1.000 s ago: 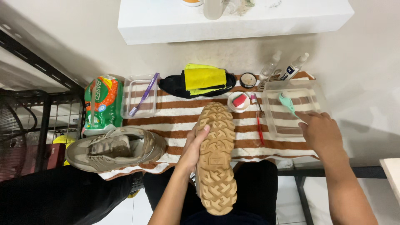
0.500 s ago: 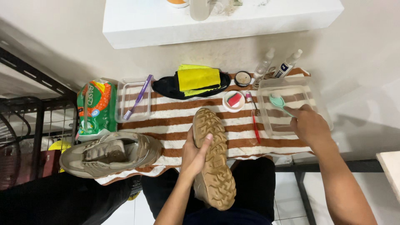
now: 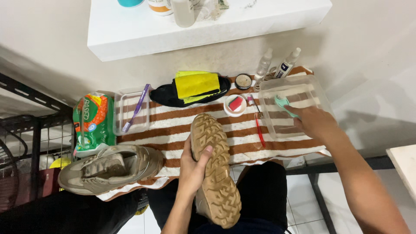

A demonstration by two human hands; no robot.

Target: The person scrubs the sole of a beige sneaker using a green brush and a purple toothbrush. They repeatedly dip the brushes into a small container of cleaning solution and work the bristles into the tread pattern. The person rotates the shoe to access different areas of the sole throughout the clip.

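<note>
My left hand (image 3: 193, 167) grips a tan shoe (image 3: 214, 171) turned sole-up over my lap, thumb across the lugged sole. My right hand (image 3: 316, 123) reaches into a clear plastic tray (image 3: 303, 89) at the right of a brown-and-white striped towel (image 3: 173, 132) and holds a teal brush (image 3: 284, 104) by its handle. The matching tan shoe (image 3: 108, 169) lies on its side at the towel's left front corner.
On the towel: a clear tray with a purple toothbrush (image 3: 135, 108), a yellow cloth (image 3: 196, 84) on a black cloth, a small white dish (image 3: 235, 105), a round tin (image 3: 243, 81), two spray bottles (image 3: 277, 65), a red tool (image 3: 259, 130). A green wipes pack (image 3: 91, 121) sits left. A white shelf (image 3: 208, 21) hangs above.
My right hand has moved into the clear tray and closed on the teal brush. The left hand keeps the shoe sole-up, shifted slightly toward me.
</note>
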